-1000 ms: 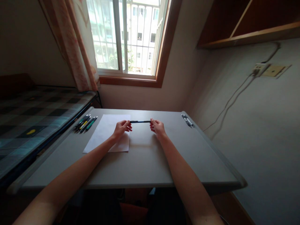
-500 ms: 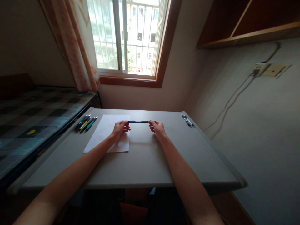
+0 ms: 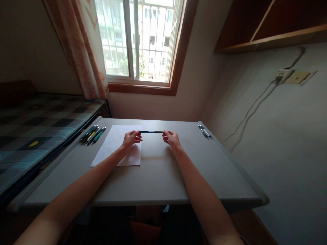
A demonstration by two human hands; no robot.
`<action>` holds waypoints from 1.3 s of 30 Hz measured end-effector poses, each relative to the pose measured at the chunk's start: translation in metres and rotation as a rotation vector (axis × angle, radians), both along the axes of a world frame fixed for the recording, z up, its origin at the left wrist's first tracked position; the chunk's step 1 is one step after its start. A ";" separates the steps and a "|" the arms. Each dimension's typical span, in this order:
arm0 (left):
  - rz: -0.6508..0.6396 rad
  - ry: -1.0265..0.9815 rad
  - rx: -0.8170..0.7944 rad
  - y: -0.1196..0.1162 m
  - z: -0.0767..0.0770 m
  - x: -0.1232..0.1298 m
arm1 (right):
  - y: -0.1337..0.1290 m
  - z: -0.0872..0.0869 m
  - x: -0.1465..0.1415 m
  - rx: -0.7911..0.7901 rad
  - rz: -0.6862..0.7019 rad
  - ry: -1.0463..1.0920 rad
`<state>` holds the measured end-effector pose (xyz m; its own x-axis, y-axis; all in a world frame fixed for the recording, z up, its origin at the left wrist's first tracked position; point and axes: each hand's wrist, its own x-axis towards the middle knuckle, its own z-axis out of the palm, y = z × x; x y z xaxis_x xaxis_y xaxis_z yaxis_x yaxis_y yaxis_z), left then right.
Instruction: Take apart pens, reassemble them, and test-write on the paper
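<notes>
A dark pen (image 3: 151, 132) with a blue middle is held level between my two hands, above the table. My left hand (image 3: 131, 139) pinches its left end, over the right part of a white sheet of paper (image 3: 108, 146). The right end sits between the thumb and fingers of my right hand (image 3: 171, 139). Several pens (image 3: 93, 135), some with green and yellow parts, lie in a group left of the paper. More pens (image 3: 204, 131) lie near the table's right edge.
The grey table (image 3: 163, 180) reaches toward the wall below a barred window (image 3: 150, 41). A bed with a checked cover (image 3: 51, 129) stands at the left. On the right wall are a socket with a plug (image 3: 282, 76), a hanging cable and a wooden shelf (image 3: 288, 37).
The pen has turned slightly about its length, so its clip shows differently. Both hands are in nearly the same place.
</notes>
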<state>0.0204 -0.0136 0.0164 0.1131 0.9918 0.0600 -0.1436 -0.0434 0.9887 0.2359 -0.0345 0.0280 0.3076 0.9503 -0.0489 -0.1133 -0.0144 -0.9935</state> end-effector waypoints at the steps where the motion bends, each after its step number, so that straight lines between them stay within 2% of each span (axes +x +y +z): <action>1: 0.000 0.000 0.004 0.000 0.000 0.000 | 0.000 0.000 0.000 0.002 -0.002 -0.001; 8: 0.000 0.001 0.015 -0.001 0.001 0.001 | 0.001 -0.002 0.001 0.005 -0.002 0.014; 15: -0.070 0.039 0.035 -0.004 0.003 0.004 | 0.001 0.000 0.001 -0.005 0.004 0.017; 21: 0.015 -0.011 0.049 -0.001 -0.001 0.004 | 0.001 0.000 0.002 -0.016 -0.009 0.007; 29: 0.092 -0.069 -0.053 0.005 -0.004 0.000 | 0.002 -0.002 0.004 -0.044 -0.044 0.008; 34: 0.101 -0.035 -0.033 0.004 -0.003 0.001 | 0.002 -0.002 0.003 -0.033 -0.024 0.001; 39: 0.049 0.026 0.024 0.001 -0.002 0.005 | 0.002 -0.002 0.004 -0.030 0.003 -0.032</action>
<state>0.0249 -0.0126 0.0145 0.0667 0.9945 0.0810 -0.1150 -0.0730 0.9907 0.2395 -0.0323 0.0256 0.3065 0.9495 -0.0678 -0.0812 -0.0449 -0.9957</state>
